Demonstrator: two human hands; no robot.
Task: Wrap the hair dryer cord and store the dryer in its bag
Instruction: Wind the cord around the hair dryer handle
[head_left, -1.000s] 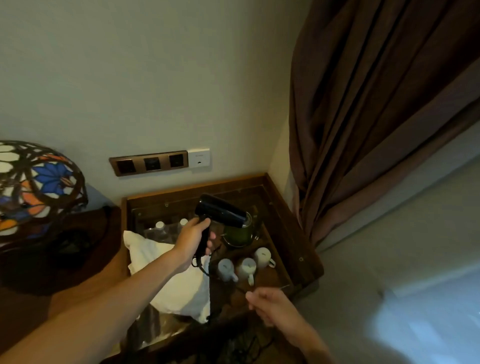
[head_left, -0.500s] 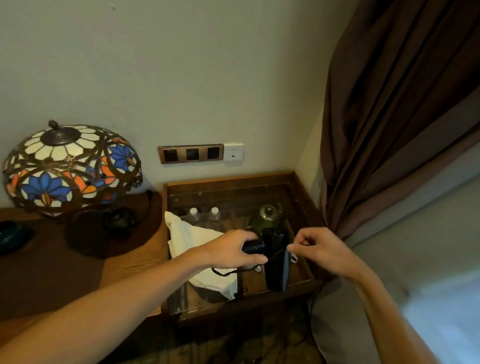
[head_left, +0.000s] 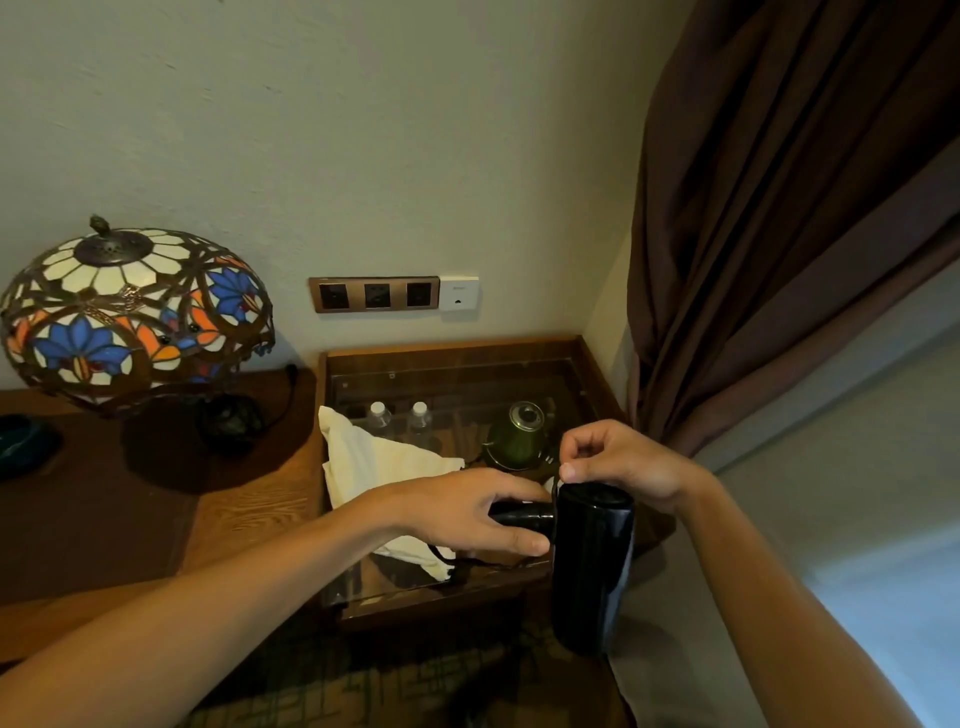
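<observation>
My left hand (head_left: 470, 512) grips the handle of the black hair dryer (head_left: 592, 566), whose barrel points down over the front edge of the glass-topped case. My right hand (head_left: 618, 460) pinches the thin black cord (head_left: 557, 480) just above the top of the barrel. A loop of cord hangs under my left hand. The white cloth bag (head_left: 374, 462) lies crumpled on the glass to the left of the dryer, behind my left wrist.
Under the glass of the wooden case (head_left: 457, 348) stand two water bottles (head_left: 400, 415) and a green kettle (head_left: 514, 436). A stained-glass lamp (head_left: 130, 312) sits on the wooden desk at left. Wall sockets (head_left: 376, 295) are above; a brown curtain (head_left: 779, 208) hangs at right.
The dryer went from held up with its barrel sideways to barrel pointing down at the case's front. My right hand rose from low down and took the cord at the barrel's top.
</observation>
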